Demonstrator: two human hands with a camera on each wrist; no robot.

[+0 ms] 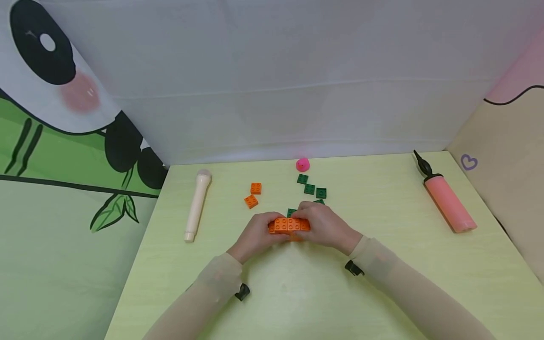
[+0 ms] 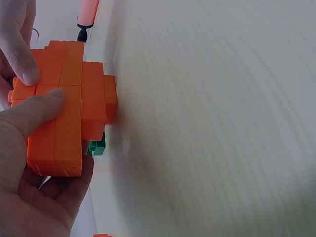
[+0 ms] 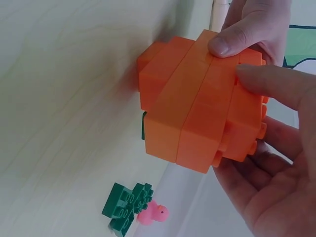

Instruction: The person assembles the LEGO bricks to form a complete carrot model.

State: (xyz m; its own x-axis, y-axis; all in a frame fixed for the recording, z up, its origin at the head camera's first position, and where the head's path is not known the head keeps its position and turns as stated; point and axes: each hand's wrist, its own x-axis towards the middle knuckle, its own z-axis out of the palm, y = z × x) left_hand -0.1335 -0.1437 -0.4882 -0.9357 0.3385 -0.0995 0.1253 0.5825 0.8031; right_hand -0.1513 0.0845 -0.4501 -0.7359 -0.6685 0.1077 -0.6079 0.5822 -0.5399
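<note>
Block assembly of orange studded bricks, gripped between two hands

The orange assembly (image 1: 287, 225) sits at the centre of the dial, above a pale, faintly grained tabletop (image 1: 293, 302); whether its base touches the wood cannot be told. Its bricks are smooth-faced, with fine seams, round studs on top and layers stepping narrower toward the table. The left hand (image 1: 258, 232) curls round its 9 o'clock end, thumb on the near face and fingers behind; the right hand (image 1: 327, 224) grips the 3 o'clock end likewise, each parted only to the block's thickness.

Two loose orange bricks (image 1: 256, 188) lie near 10 o'clock. Green bricks (image 1: 309, 189), glossy and studded, scatter from 12 to 1 o'clock, some partly hidden; beyond them, at 12, is a rounded pink duck (image 1: 302, 164). A slender cream rod (image 1: 198, 203) with a domed tip lies at 9 o'clock; a pink cylinder (image 1: 449, 203) with a tapering black nozzle lies at 3, near the right edge. The far edge meets creased white fabric (image 1: 293, 108) at 12. Open room stretches toward 6, between the sleeves (image 1: 212, 288).
</note>
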